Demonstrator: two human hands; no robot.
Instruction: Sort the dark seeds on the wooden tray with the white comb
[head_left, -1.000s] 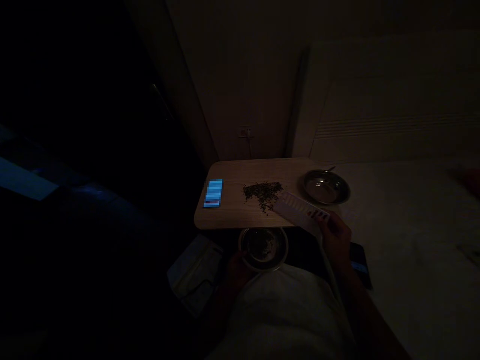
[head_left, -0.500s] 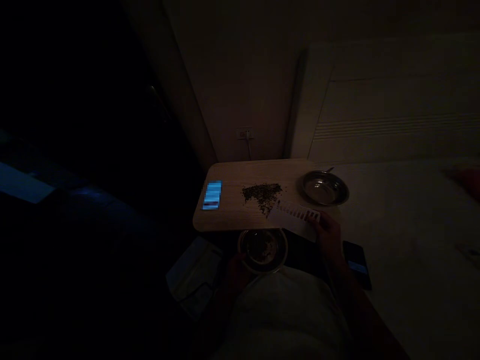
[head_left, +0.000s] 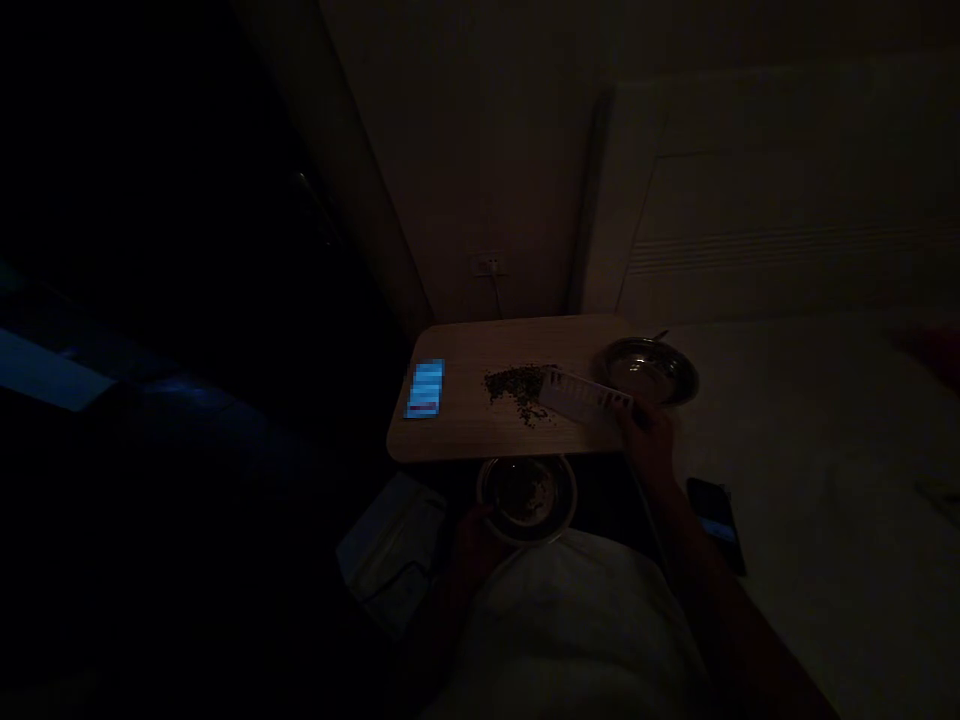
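Note:
In dim light, my right hand (head_left: 649, 438) is closed on the right end of a flat white strip (head_left: 577, 398) with a row of cut-out slots along its upper edge. The strip's left end lies over the right side of a spread of small dark bits (head_left: 517, 385), perhaps seeds or grains, on a small wooden table (head_left: 457, 435). My left hand (head_left: 477, 540) grips the left rim of a round metal bowl (head_left: 553, 515), held just below the table's near edge. Some dark bits lie inside that bowl; its details are hard to make out.
A second metal bowl (head_left: 675, 380) with a handle sticking out stands at the table's right end. A lit phone (head_left: 425, 388) lies at the left. Another phone (head_left: 716, 525) rests on the pale bed (head_left: 817, 480). A wall socket (head_left: 489, 264) holds a plugged cord.
My right hand has moved the white strip up and away from the table's near edge, onto the right side of the dark bits. My left hand and its bowl have hardly moved.

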